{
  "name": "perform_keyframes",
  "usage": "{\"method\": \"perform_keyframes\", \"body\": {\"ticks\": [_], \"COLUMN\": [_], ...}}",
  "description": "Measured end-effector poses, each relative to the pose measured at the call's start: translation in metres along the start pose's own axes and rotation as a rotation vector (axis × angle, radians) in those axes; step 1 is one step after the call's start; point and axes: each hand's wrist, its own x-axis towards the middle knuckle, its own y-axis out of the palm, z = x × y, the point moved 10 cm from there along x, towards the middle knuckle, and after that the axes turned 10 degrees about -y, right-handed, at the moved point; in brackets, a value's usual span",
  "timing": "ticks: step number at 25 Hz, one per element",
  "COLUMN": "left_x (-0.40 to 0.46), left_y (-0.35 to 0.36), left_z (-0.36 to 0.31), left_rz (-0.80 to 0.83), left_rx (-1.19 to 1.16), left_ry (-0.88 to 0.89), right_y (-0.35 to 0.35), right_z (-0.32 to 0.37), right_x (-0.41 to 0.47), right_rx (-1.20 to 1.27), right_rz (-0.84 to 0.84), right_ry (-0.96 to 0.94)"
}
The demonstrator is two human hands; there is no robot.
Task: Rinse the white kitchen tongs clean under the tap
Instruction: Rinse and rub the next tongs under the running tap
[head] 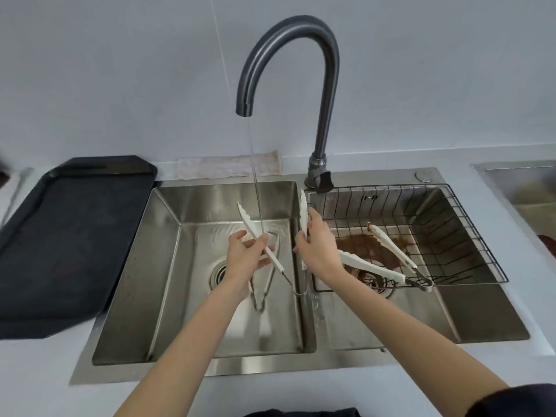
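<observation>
Three tongs: one spread under the stream, left hand [244, 256] gripping one arm, right hand [316, 246] the other; one on the basin floor [261, 284]; one in the rack [388, 260].

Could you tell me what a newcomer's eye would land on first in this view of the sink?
First, the pair of white tongs spread wide open over the left basin, one arm in the left hand and one in the right hand, with a thin stream from the dark curved tap falling between them. Next, the second tongs lying in the wire basket on the right.
</observation>
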Motion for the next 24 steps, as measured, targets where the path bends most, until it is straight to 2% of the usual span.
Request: {"method": "perform_keyframes", "body": {"ticks": [4,13,24], "left_x": [0.016,0.057,0.083], "left_y": [-0.024,-0.060,-0.066], "left_z": [0.001,-0.002,0.027], "left_rz": [0.000,-0.022,0.050], "left_rx": [-0.019,0.012,0.005], "left_ry": [-0.044,-0.113,-0.289], "right_y": [0.027,0.086,0.123], "right_z": [0.004,-0.002,-0.009], "right_x": [0.007,0.041,0.070], "right_rx": [0.126,1.026,1.177], "right_rz": [0.003,0.004,0.084], "right_ry": [0.086,0.565,0.690]}}
